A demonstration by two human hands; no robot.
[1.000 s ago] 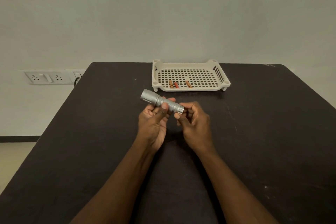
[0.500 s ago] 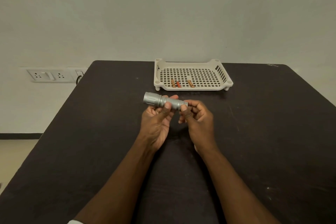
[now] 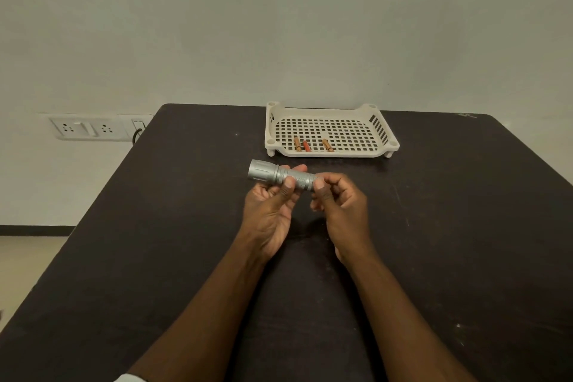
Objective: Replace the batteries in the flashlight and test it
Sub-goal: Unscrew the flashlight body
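A silver flashlight [image 3: 273, 174] lies almost level above the black table [image 3: 155, 242], its wide head pointing left. My left hand [image 3: 273, 211] grips its knurled body from below, thumb on top. My right hand [image 3: 341, 201] pinches the tail end with thumb and fingers; the tail cap itself is hidden under them. Three small batteries [image 3: 305, 145], two orange-brown and one red, lie along the front of a cream perforated tray [image 3: 381, 130] behind the flashlight.
The tray stands at the table's far edge against a plain wall. A wall socket panel [image 3: 90, 129] with a plugged cable sits left of the table. The floor shows at the lower left past the table edge.
The flashlight has tilted from slanting down-right to nearly level. My right fingers have closed over its tail end, which earlier showed as an open shiny rim.
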